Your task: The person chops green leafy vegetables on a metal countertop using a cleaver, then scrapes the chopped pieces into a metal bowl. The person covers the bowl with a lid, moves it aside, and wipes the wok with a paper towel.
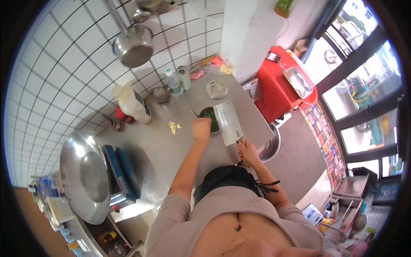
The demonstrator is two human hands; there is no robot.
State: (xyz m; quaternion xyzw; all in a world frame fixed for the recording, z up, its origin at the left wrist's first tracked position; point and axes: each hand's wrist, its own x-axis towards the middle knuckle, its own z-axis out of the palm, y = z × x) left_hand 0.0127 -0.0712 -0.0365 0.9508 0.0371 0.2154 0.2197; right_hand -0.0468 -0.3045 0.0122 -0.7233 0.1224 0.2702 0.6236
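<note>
My right hand (247, 152) is closed round the handle of a broad cleaver (228, 123), its blade lying flat beside and partly over the rim of a metal bowl. Chopped green herbs (208, 113) fill that bowl, with what seems a spoon handle (194, 113) leaning out at the left. At the bowl's left edge is my left hand (202, 128), fingers bent down; whether it pinches anything is hidden. Chopped pale garlic (174, 127) lies in a small heap on the steel table (154, 149), left of my left hand.
Behind the bowl are a glass lid (216, 89), a plastic bottle (174, 84), a pale tumbler (184, 78) and a small metal bowl (160, 94). A large jug (133, 104) stands near the tiled wall, a big metal wok (85, 178) at left. A metal basin (273, 146) sits below the table's right edge.
</note>
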